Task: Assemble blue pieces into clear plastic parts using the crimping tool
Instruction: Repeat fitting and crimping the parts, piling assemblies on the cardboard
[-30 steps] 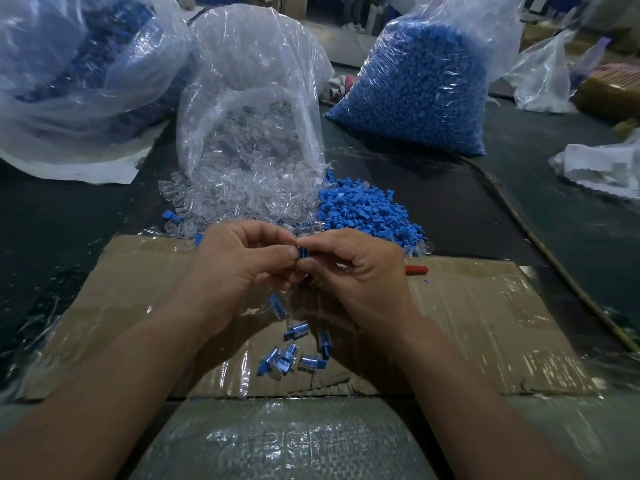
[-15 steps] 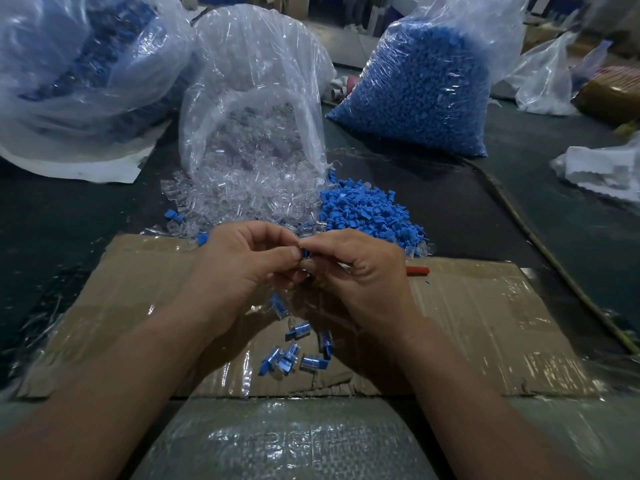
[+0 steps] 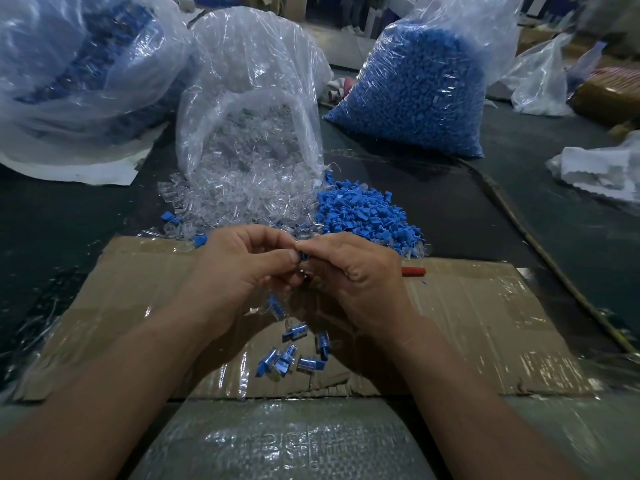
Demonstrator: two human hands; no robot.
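Note:
My left hand [image 3: 247, 268] and my right hand [image 3: 356, 277] meet fingertip to fingertip above the cardboard sheet [image 3: 485, 323]. Between the fingertips they pinch a small blue piece [image 3: 303, 255]; a clear part with it is mostly hidden. A red handle tip [image 3: 414, 271] sticks out past my right hand, the tool itself hidden under the palm. Several assembled blue-and-clear pieces [image 3: 294, 351] lie on the cardboard below my hands. A pile of loose blue pieces [image 3: 363, 213] and a heap of clear parts [image 3: 235, 199] lie just beyond.
An open clear bag [image 3: 249, 98] spills the clear parts. A full bag of blue pieces [image 3: 415, 91] stands at the back right, another large bag [image 3: 76, 74] at the back left. Crumpled plastic [image 3: 602, 168] lies far right. A wrapped bundle [image 3: 287, 441] fills the near edge.
The hands stay together at the same spot; the fingertips shift slightly on the small piece. Nothing else has moved.

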